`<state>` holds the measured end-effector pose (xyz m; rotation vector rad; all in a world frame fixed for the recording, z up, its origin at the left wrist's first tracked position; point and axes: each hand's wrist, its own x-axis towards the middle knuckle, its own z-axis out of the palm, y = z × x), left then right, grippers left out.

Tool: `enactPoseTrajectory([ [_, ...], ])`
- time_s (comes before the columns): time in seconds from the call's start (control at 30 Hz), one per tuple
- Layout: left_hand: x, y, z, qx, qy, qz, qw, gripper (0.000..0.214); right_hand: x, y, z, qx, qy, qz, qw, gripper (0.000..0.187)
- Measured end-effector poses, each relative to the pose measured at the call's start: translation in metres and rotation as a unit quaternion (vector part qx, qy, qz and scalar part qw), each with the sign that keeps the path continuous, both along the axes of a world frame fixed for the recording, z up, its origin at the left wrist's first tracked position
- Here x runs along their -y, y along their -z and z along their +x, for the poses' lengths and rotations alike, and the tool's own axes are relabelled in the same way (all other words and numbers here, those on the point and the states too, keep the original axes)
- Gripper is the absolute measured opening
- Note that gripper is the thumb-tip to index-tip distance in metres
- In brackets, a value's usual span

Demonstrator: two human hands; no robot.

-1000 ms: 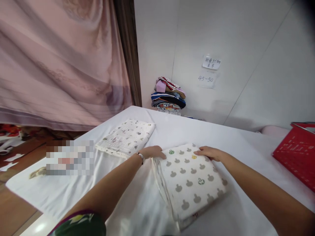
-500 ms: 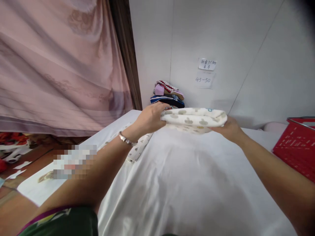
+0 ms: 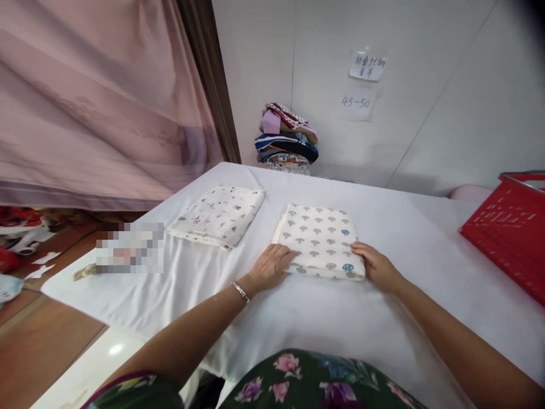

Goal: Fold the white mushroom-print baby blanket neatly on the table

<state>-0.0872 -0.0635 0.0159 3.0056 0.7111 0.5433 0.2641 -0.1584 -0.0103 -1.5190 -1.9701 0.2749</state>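
A folded mushroom-print cloth (image 3: 319, 241) lies flat on the white-covered table (image 3: 417, 244), in front of the person and between the two hands. It is a white, soft-looking fabric folded into a thick, roughly rectangular pad. Rows of grey mushrooms cover its top, with blue-outlined ones near the right edge and a small reddish one by the far right corner. The near edge is rounded and slightly puffed, and the left side shows a plain, cream-toned strip.

The left hand (image 3: 272, 266) rests at the near left corner, palm down, its fingers close together and their tips touching the fabric. Whether it pinches the corner or only presses on it cannot be told, since the underside is hidden. The right hand (image 3: 380, 268) is at the right edge, towards the near corner, its fingers bent, with fingertips on the top surface; the part below the edge is out of sight, so how firmly it closes on the layers is also unclear. A silvery bracelet (image 3: 240, 292) circles the left wrist.

Left of the cloth, well apart from it, lies a second folded white cloth (image 3: 219, 216) with small scattered motifs.
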Motion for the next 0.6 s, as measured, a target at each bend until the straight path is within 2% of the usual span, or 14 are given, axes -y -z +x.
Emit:
enactPoseTrajectory([
  [0.1,-0.002,-0.003,-0.007,0.051,0.018,-0.032,0.998,0.043,0.009,-0.014,-0.004,-0.045,0.024,-0.034,0.998,0.029],
  [0.17,-0.003,-0.003,-0.010,0.089,0.010,-0.046,0.995,0.040,0.017,-0.024,-0.016,-0.045,0.041,-0.016,0.998,0.030],
  [0.3,-0.003,-0.003,-0.005,0.105,-0.009,-0.047,0.993,0.030,0.025,-0.038,-0.047,0.061,-0.007,0.046,0.997,0.033],
  [0.43,-0.003,-0.007,0.003,0.070,-0.013,-0.038,0.997,0.027,0.022,-0.033,-0.056,0.157,-0.015,0.076,0.985,0.032],
  [0.6,0.005,-0.009,0.006,0.039,-0.014,0.016,0.999,0.018,0.024,-0.015,-0.043,0.174,-0.015,0.130,0.976,0.037],
])
